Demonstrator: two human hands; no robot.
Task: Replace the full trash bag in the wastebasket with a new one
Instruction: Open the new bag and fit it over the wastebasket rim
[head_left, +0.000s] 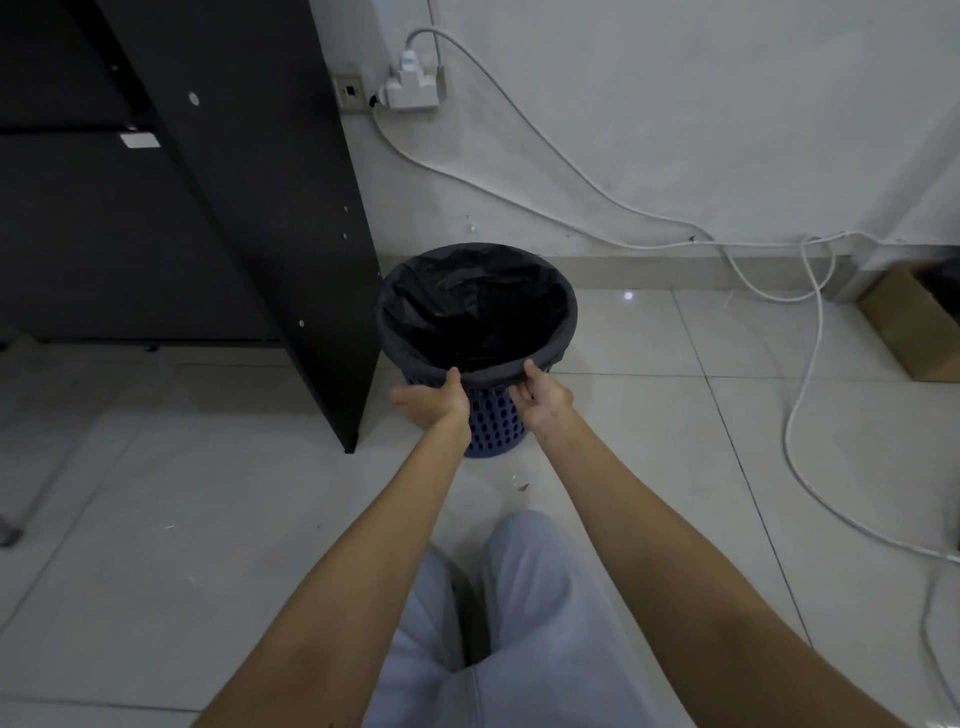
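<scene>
Both forearms reach straight out from the bottom edge of the view, nearly parallel, over the person's pale trouser knees (524, 613) toward a blue perforated wastebasket (493, 426) standing on the tiled floor (675, 415). The basket sits near the wall's skirting, just beside the foot of a dark cabinet panel (270, 208) at its left.

A black trash bag (467, 306) lines the basket, its mouth folded over the rim and hanging as a cuff down the outside. The left hand (434, 402) meets the near rim with its thumb on top of the folded edge and its fingers curled underneath the cuff, pinching the plastic. The right hand (540, 397) does the same just beside it, thumb on the rim; its fingers appear tucked under the cuff, though shadow makes this hard to confirm. The two hands are near each other but apart.

White cables (571, 171) trail from a wall socket down across the floor at the right, past a cardboard box (904, 327) at the right edge.
</scene>
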